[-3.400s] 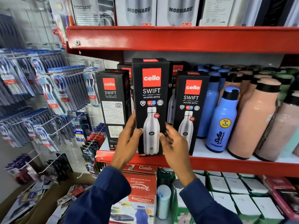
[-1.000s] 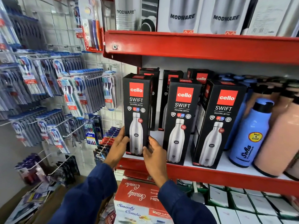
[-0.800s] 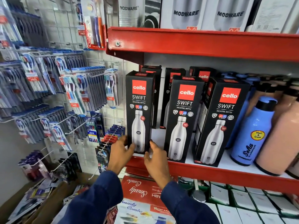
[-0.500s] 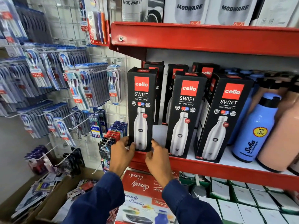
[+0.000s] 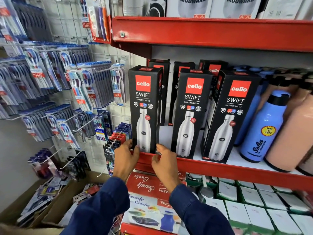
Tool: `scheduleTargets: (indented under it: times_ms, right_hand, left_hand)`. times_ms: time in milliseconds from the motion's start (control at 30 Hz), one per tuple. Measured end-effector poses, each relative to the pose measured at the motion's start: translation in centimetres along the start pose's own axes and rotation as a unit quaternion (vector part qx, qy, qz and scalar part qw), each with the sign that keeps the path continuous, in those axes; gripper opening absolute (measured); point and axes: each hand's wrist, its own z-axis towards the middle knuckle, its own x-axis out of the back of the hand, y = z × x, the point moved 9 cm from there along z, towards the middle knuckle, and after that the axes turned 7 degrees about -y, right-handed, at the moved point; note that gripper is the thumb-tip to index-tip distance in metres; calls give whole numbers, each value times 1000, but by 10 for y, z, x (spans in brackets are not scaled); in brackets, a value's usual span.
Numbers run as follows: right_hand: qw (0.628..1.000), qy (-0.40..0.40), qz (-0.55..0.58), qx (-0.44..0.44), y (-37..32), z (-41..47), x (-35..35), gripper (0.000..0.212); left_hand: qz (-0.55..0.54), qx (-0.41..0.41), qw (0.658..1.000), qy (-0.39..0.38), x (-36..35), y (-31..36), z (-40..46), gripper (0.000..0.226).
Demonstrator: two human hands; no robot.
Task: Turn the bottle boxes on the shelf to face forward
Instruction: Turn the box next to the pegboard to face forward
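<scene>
Three black Cello Swift bottle boxes stand in a front row on the red shelf (image 5: 220,168), all with the printed bottle face towards me: left box (image 5: 144,106), middle box (image 5: 191,112), right box (image 5: 232,116). More black boxes (image 5: 183,72) stand behind them, mostly hidden. My left hand (image 5: 126,156) touches the left box's lower left corner, thumb on its front. At the lower right corner, my right hand (image 5: 163,161) presses its fingertips against the edge. The box rests upright at the shelf's left end, pinched between both hands.
Blue bottle (image 5: 264,129) and peach bottles (image 5: 291,133) crowd the shelf's right side. Toothbrush packs (image 5: 81,85) hang on pegs to the left. The upper red shelf (image 5: 203,33) carries Modware boxes (image 5: 191,5). Below are a red combo box (image 5: 149,189) and white boxes (image 5: 254,200).
The left box was turned front-facing and set at the shelf's left end. My hands have slid down from its sides to its bottom corners. The view has shifted slightly.
</scene>
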Motion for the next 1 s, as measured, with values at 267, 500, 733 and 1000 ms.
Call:
scheduleTargets:
  times_ms: [267,500,733,1000]
  right_hand:
    - [994,75,82,19,18,-22,45,34]
    - [970,210,124,-18,62,-48,100,24]
    - [982,172,50,-61,69,-40,103,46]
    - [994,82,-15,-76,68,-26,95,64]
  left_hand:
    - [-59,-50,987,141,31,26,-31,41]
    - [-145,-129,978,77,-11,88,-61,30]
    - [-115,-57,989,-73,-73,106,-49,71]
    - [-104,-41,991,-76,-77,117,-52,57]
